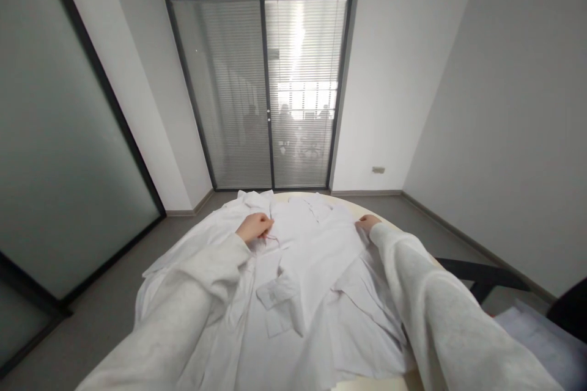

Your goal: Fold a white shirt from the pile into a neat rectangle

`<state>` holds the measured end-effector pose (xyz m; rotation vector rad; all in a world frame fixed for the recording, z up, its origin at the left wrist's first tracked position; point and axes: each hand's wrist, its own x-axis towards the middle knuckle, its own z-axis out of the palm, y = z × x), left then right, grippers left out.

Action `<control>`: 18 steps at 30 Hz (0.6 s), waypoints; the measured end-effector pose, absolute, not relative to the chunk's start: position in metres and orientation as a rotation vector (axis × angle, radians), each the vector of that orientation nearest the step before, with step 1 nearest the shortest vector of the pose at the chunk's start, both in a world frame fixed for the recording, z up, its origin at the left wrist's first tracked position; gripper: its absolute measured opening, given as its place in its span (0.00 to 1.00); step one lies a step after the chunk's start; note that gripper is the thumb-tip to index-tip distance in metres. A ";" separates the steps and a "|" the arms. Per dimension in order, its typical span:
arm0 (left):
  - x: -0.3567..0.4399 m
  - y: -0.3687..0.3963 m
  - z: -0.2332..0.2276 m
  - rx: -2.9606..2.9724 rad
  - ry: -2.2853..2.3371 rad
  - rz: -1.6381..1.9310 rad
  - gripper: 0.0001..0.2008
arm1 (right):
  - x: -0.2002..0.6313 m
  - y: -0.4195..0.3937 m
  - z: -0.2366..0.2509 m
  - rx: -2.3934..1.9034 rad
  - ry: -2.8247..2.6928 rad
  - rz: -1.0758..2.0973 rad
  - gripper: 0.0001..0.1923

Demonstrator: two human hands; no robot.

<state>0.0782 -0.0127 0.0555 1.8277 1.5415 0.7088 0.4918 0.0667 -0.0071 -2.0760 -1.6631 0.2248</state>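
head view: crumpled white shirt (302, 269) spread flat under both hands.

A shirt (298, 281) lies spread on a round table (367, 203), with its collar (316, 204) at the far side. The left hand (254, 227) rests on the shirt, left of the collar. The right hand (367, 222) rests at the shirt's right edge. Behind the table stands a sliding door (263, 88). To the right of the table, near the person, is a chair (481, 275).
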 end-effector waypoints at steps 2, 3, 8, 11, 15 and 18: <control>0.082 0.012 0.048 1.856 1.665 0.842 0.16 | 0.489 0.070 -0.006 -2.082 -1.735 0.265 0.17; 0.085 0.022 0.044 1.904 1.744 0.876 0.19 | 0.487 0.071 -0.006 -2.078 -1.774 0.273 0.20; 0.099 0.055 0.022 2.037 1.594 0.815 0.27 | 0.471 0.072 -0.016 -2.050 -1.890 0.224 0.27; 0.098 0.067 0.019 2.099 1.495 0.910 0.21 | 0.470 0.074 -0.019 -2.031 -1.928 0.187 0.27; 0.089 0.086 0.024 2.047 1.642 1.031 0.16 | 0.472 0.078 -0.019 -1.988 -1.962 0.098 0.22; 0.084 0.097 0.023 2.033 1.684 1.026 0.22 | 0.470 0.081 -0.019 -1.963 -1.962 0.005 0.24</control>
